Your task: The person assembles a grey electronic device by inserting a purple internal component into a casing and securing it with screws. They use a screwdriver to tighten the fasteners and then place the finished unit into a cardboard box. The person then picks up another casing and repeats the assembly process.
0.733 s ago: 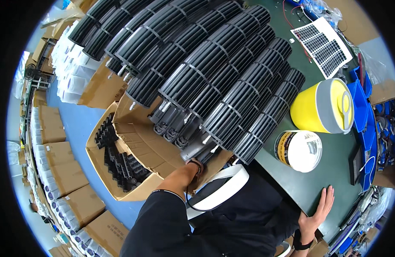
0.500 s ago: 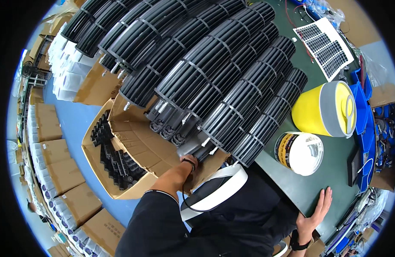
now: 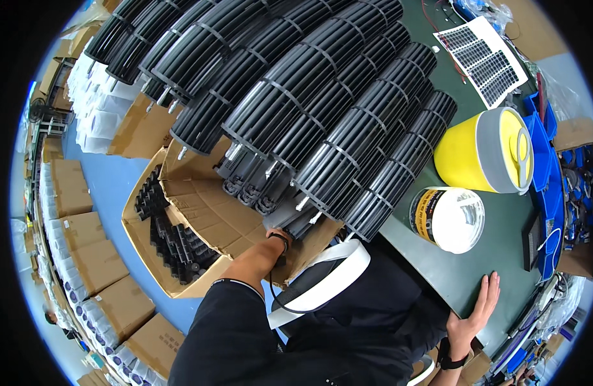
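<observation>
My left hand (image 3: 277,233) reaches down inside an open cardboard box (image 3: 203,209), beside dark grey long parts (image 3: 295,219) that stand in it. Its fingers are hidden by the wrist and the parts, so any hold on one does not show. More dark parts with ridged ends (image 3: 248,193) stand farther along in the same box. Above them lie several long black slatted cylinders (image 3: 354,145) with pale shaft ends pointing toward me. My right hand (image 3: 473,318) lies flat on the green tabletop (image 3: 502,260) at its near edge, fingers stretched out and holding nothing.
Left of the box flap, short black pieces (image 3: 177,248) fill another carton section. A white-lidded tub (image 3: 456,220) and a yellow and grey container (image 3: 483,151) stand on the table. A white strap-like band (image 3: 328,286) crosses near my body. Cartons (image 3: 103,238) line the left.
The view has shifted slightly, and the table things and cylinders sit a little higher in the picture. My left hand stays in the box, and my right hand stays on the table.
</observation>
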A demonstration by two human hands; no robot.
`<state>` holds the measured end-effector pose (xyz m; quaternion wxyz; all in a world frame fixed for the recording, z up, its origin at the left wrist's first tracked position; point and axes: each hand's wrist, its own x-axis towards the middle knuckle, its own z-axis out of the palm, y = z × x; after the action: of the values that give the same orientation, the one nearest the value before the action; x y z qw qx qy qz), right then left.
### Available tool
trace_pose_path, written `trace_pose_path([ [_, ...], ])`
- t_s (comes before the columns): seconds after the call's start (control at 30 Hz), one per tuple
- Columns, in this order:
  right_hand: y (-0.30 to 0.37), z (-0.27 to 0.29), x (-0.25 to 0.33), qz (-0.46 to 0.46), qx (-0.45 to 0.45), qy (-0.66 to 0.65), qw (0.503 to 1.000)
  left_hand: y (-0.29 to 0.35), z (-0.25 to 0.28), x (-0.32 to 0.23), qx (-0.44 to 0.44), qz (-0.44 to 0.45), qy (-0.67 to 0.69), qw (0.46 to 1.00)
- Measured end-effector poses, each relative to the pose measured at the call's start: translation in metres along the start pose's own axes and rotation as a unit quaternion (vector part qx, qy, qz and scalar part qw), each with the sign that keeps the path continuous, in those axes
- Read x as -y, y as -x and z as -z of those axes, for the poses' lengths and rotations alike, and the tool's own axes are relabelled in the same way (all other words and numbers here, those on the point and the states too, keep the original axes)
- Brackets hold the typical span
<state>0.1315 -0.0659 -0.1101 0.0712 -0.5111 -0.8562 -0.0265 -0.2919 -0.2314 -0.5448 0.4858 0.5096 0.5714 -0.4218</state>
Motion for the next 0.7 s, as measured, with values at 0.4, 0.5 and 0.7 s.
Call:
trace_pose_path([
  [0.4, 0.002, 0.001, -0.005, 0.001, 0.001, 0.001, 1.0, 0.127, 0.082, 0.014, -0.134, -0.144, 0.101, 0.975],
  [0.5, 0.002, 0.004, -0.005, -0.007, 0.01, -0.012, 1.0, 0.21, 0.131, 0.025, -0.15, -0.15, 0.197, 0.957],
  [0.7, -0.001, 0.021, -0.004, -0.02, 0.057, -0.064, 0.996, 0.343, 0.135, 0.06, -0.183, -0.13, 0.401, 0.888],
])
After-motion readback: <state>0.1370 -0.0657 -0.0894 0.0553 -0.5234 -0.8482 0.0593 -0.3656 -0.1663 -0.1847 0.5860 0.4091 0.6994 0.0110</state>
